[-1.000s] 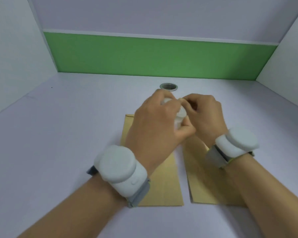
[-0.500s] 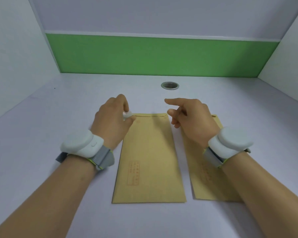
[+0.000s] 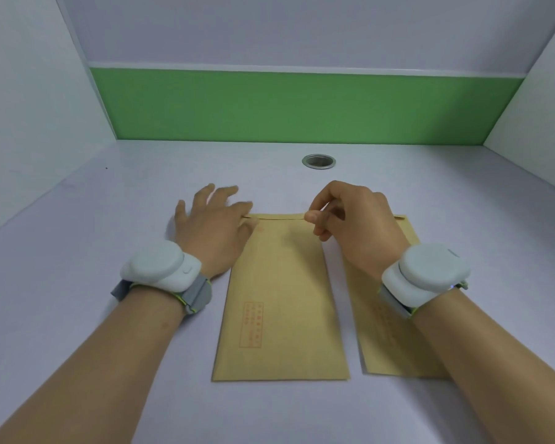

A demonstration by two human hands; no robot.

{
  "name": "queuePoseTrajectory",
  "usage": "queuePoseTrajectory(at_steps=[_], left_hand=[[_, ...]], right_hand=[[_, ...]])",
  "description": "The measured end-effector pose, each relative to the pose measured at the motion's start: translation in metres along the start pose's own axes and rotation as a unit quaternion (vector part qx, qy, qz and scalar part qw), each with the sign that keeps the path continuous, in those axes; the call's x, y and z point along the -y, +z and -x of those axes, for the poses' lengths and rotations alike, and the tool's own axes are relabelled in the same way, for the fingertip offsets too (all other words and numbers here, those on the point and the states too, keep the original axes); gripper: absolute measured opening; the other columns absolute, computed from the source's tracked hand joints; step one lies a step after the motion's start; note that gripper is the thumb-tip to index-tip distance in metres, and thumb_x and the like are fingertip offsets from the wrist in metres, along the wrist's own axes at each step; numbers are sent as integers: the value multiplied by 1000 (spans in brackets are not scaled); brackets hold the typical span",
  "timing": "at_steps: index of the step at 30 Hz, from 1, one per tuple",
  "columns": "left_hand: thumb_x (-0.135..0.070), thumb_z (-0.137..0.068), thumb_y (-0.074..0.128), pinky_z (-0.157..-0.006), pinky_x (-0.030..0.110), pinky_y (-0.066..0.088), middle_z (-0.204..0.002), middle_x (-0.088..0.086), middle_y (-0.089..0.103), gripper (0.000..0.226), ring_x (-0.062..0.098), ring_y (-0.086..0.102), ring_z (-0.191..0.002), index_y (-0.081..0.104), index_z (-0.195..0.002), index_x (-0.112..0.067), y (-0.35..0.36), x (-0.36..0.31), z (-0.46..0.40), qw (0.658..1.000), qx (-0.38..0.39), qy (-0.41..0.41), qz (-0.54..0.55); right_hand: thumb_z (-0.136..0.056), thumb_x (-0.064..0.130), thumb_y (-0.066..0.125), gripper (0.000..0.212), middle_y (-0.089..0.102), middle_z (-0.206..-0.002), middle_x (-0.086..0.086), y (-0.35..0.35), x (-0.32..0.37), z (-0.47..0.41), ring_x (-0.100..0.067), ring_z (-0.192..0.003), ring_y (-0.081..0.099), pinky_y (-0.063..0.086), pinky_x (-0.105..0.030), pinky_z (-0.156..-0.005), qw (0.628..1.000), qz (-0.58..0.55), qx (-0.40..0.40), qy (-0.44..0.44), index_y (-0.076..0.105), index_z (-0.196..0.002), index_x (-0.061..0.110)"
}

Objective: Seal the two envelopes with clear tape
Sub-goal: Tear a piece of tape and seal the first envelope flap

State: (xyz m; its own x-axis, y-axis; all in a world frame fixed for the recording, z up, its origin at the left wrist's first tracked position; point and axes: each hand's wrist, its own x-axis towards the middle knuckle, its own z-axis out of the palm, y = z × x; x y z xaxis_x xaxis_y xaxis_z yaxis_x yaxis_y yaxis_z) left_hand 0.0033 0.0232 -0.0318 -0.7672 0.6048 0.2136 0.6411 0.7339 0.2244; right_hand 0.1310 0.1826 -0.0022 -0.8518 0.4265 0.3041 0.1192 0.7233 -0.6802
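Observation:
Two brown envelopes lie side by side on the pale table. The left envelope (image 3: 281, 299) has red print and its flap folded at the far end. My right forearm partly covers the right envelope (image 3: 385, 344). My left hand (image 3: 210, 227) rests flat with fingers spread, its thumb on the left envelope's top left corner. My right hand (image 3: 356, 224) pinches thumb and forefinger at that envelope's top right corner. No tape roll or clear strip is visible, and I cannot tell whether tape is in the pinch.
A round metal grommet hole (image 3: 318, 161) sits in the table behind the envelopes. A green back panel (image 3: 302, 107) and white side walls enclose the desk. Both wrists carry white bands.
A second ago both hands were together over the envelopes around a white roll. They have since parted and dropped to the left envelope's two top corners, and the roll is out of sight.

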Motion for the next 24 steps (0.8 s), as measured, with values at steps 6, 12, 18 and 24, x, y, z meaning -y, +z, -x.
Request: queuePoseTrajectory(at_steps=[6, 12, 18, 24], left_hand=[[-38, -94, 42, -111, 57, 4, -143, -10, 33, 23, 21, 14, -139, 52, -114, -32, 1, -7, 1, 1000, -4, 2, 21], [-35, -95, 40, -87, 40, 20, -121, -10, 50, 16, 17, 33, -119, 48, -108, -29, 0, -11, 3, 999, -32, 27, -4], [-37, -96, 37, -81, 38, 19, -122, -3, 45, 29, 20, 33, -116, 40, -123, -27, 0, -14, 2, 997, -17, 42, -58], [-30, -94, 45, -85, 35, 19, -112, -1, 37, 29, 19, 36, -113, 43, -123, -28, -1, -17, 5, 999, -18, 37, 23]], right_hand=[[-90, 11, 52, 9, 68, -73, 6, 2, -2, 0, -12, -67, 67, 53, -31, -73, 999, 40, 5, -12, 59, -86, 17], [-90, 4, 42, 19, 69, -79, 2, 3, -3, 1, -15, -73, 67, 54, -34, -76, 999, 42, 18, -7, 56, -91, 17], [-89, 5, 43, 21, 70, -80, 5, 6, -2, 2, -21, -85, 63, 51, -38, -84, 998, 60, 28, -6, 57, -93, 19], [-88, 4, 44, 21, 70, -79, 5, 7, -3, 2, -20, -85, 64, 51, -37, -84, 998, 51, 25, 1, 56, -95, 20]])
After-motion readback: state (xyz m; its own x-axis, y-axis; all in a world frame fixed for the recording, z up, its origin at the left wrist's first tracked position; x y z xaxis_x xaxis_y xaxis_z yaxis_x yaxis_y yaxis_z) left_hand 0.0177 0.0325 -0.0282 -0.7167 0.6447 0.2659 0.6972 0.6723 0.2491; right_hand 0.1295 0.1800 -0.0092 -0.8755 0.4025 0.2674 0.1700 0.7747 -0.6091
